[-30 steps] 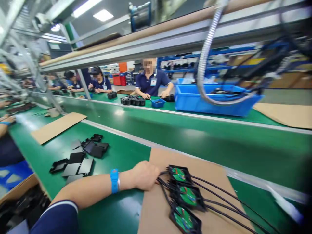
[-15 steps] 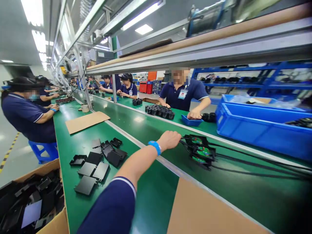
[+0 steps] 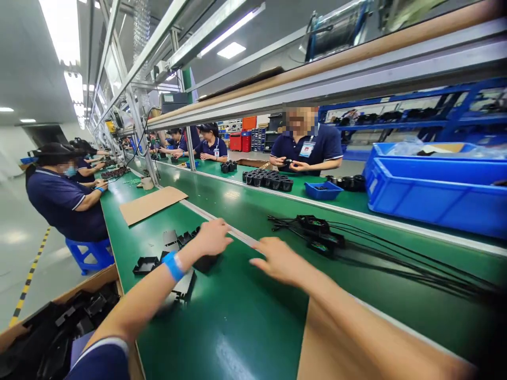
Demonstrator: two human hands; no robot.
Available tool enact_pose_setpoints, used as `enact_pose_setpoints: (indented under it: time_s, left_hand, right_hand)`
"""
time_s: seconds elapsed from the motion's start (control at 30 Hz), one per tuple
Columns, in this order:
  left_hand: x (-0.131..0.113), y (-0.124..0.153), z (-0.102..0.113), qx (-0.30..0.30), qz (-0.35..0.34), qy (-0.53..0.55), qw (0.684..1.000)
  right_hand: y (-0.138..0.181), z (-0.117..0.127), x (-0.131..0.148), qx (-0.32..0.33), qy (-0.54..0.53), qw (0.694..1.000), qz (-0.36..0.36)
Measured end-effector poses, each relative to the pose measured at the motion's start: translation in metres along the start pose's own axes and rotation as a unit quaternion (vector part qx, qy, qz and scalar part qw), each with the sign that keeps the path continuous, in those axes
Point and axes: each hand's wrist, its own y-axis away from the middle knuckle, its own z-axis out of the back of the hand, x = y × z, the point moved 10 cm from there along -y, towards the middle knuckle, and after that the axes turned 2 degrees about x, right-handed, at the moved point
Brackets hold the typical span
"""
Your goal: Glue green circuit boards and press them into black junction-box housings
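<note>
My left hand (image 3: 212, 237), with a blue wristband, hovers over a scatter of flat black plastic covers (image 3: 174, 240) on the green bench, its fingers loosely spread and nothing visibly gripped. To its right my right hand (image 3: 277, 258) is stretched out flat, fingers pointing left, and holds nothing. A bundle of black cased circuit boards with long black cables (image 3: 319, 232) lies on the green conveyor belt beyond my right hand, apart from both hands.
A cardboard sheet (image 3: 312, 359) lies under my right forearm and another (image 3: 152, 203) farther along the bench. A box of black parts (image 3: 59, 327) stands at the lower left. Across the belt are a blue bin (image 3: 431, 195), round black parts (image 3: 269, 181) and seated co-workers (image 3: 307, 150).
My left hand carried the cabled boards from the cardboard onto the belt, let them go and drew back to the black covers. My right hand has come into view.
</note>
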Motion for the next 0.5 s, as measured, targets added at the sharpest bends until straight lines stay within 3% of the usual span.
enact_pose_setpoints:
  time_s: [0.1,0.2,0.33,0.5]
  left_hand:
    - [0.078,0.095,-0.007,-0.03,0.136,-0.017,0.99]
    - [0.103,0.15,-0.036,-0.028,0.182,-0.009,0.983]
    - [0.08,0.156,-0.064,-0.036,0.152,0.022,0.988]
    - [0.026,0.133,-0.066,-0.017,0.028,0.083,0.996]
  right_hand:
    - [-0.067,-0.048,0.048,0.0,-0.062,0.998,-0.003]
    - [-0.093,-0.079,0.076,0.002,-0.105,0.994,-0.02]
    - [-0.062,-0.09,0.066,0.003,-0.136,0.99,-0.025]
    - [0.013,-0.073,0.028,-0.011,-0.147,0.988,-0.052]
